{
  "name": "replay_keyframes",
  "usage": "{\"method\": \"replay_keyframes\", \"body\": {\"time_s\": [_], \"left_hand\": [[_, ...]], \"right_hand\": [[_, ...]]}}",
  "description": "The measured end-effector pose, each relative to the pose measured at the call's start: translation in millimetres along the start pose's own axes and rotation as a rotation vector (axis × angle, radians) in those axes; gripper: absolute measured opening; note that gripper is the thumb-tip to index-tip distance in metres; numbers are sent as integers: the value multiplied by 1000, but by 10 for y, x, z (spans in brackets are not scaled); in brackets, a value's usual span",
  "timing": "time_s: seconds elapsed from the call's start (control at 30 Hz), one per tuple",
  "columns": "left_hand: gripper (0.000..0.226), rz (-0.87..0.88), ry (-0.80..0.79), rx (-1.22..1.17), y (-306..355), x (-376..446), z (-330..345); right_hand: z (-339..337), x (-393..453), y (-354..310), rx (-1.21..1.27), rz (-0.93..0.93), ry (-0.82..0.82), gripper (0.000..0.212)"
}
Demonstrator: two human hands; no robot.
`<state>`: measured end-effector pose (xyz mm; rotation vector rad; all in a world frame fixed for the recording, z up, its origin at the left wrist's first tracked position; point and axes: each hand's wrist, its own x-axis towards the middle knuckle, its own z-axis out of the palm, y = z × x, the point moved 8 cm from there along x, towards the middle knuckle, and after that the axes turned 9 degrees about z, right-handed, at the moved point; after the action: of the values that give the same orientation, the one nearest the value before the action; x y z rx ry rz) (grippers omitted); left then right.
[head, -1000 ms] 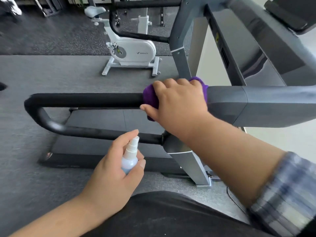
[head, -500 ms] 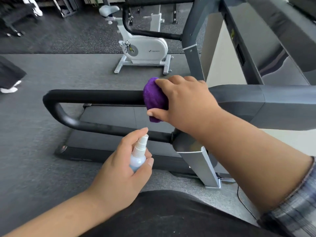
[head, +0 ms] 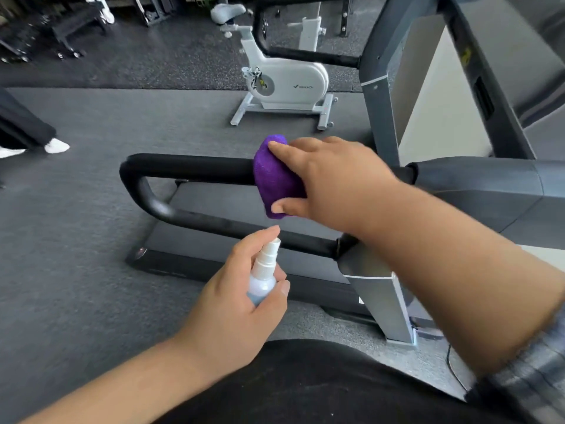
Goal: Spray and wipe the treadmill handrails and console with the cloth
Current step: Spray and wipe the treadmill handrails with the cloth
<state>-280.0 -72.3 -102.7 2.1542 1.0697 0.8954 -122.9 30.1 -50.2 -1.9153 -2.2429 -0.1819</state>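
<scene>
Right hand [head: 333, 182] grasps the bunched purple microfibre cloth [head: 275, 179], fingers and thumb curled round it, wrapped over the black padded treadmill handrail [head: 189, 167]. Bare rail runs left from the cloth's edge to the rounded bend. Left hand [head: 232, 304] clenches a small white-capped translucent spray bottle [head: 262, 278], below the lower rail. White exercise bike [head: 284, 81] stands well apart across grey floor [head: 91, 240]

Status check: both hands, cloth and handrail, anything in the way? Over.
Right hand grips purple cloth wrapped on black padded handrail. Left hand holds small white spray bottle, nozzle up. Nothing blocking the rail.
</scene>
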Motion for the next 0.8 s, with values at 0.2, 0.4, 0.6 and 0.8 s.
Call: {"method": "replay_keyframes", "body": {"time_s": [0.2,0.4,0.6,0.8], "left_hand": [[58,-40,12,-20,-215,-76,-181],[59,-56,37,-52,-498,-103,-435],[59,-27,57,-95,-837,-46,-822],[61,72,48,-149,-1178,97,-1302]], "right_hand": [[11,17,3,-61,27,39,83],[83,337,-500,-76,0,85,80],[226,706,-1073,-103,12,44,80],[310,1067,-1572,-94,13,-25,73]]}}
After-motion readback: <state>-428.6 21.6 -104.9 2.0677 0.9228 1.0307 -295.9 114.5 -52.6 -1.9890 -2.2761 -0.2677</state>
